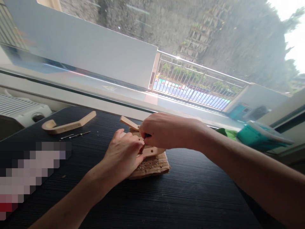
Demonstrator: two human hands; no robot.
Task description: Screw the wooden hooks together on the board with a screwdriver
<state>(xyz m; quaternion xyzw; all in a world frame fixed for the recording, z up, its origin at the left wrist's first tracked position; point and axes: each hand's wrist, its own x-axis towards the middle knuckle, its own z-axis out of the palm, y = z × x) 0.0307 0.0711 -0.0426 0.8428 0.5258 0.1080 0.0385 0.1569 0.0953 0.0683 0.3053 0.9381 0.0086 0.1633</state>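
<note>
A light wooden piece (127, 122) lies on a brown cardboard pad (152, 167) pocked with small holes, on the dark table (166, 203). My left hand (122, 152) presses down on the piece and pad, fingers curled over them. My right hand (164, 130) is closed around a small dark-handled tool (144, 144), its tip pointing down at the wood between both hands. Most of the wooden piece is hidden under my hands.
A second curved wooden piece (68, 124) lies at the back left, with thin metal bits (75, 135) beside it. A teal box (258, 136) and green cloth (227, 133) sit at the right by the window. A white radiator (21, 109) stands far left.
</note>
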